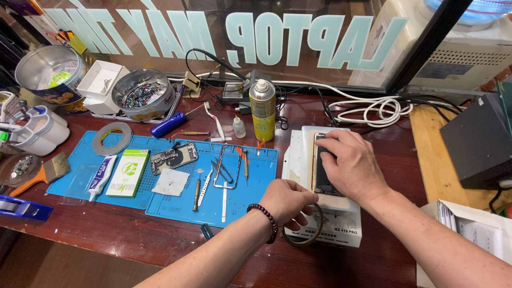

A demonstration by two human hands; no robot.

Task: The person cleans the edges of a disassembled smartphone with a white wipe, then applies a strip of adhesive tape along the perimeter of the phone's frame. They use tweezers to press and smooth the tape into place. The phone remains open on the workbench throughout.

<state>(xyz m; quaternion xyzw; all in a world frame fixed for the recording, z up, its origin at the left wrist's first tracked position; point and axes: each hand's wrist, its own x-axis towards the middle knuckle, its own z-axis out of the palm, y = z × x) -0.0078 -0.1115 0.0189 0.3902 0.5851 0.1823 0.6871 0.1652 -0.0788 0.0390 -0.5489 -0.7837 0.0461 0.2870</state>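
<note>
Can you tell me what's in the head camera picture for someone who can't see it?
A person's right hand presses on a phone screen lying on a white box-shaped machine, while the left hand holds a ring of tape beside it. A blue mat with small tools lies on a cluttered red-brown workbench.

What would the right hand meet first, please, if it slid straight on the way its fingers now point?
Probably the yellow spray can: the right hand, pressing the phone, points up-left toward it, though depth is unclear.
</note>
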